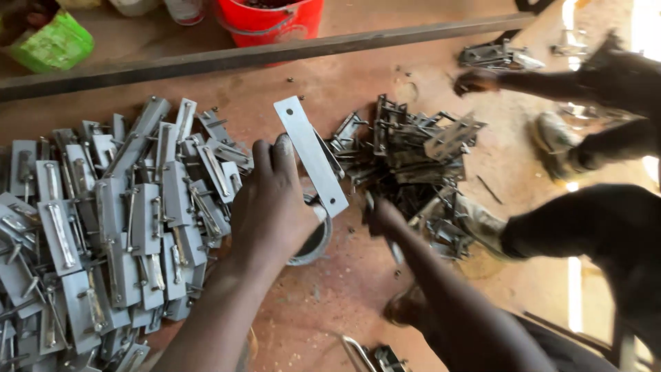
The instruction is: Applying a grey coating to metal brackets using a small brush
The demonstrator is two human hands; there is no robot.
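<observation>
My left hand point(270, 200) is raised over the middle of the reddish floor and grips a flat grey metal plate point(311, 157) with holes at its ends, tilted from upper left to lower right. Under it sits a round metal tin point(315, 242). To the left lies a large heap of grey latch plates point(117, 220) laid side by side. My right hand point(383, 215) reaches into a tangled pile of darker metal latch parts point(413, 155). Its fingers are blurred and partly hidden among the parts, so what they hold is unclear.
Another person crouches at the right, one hand point(475, 81) stretched toward a small pile of parts point(497, 55) and a shoe point(554, 138) by the tangled pile. A long steel bar point(261, 52) crosses the back, with a red bucket point(272, 21) and a green object point(51, 43) behind it.
</observation>
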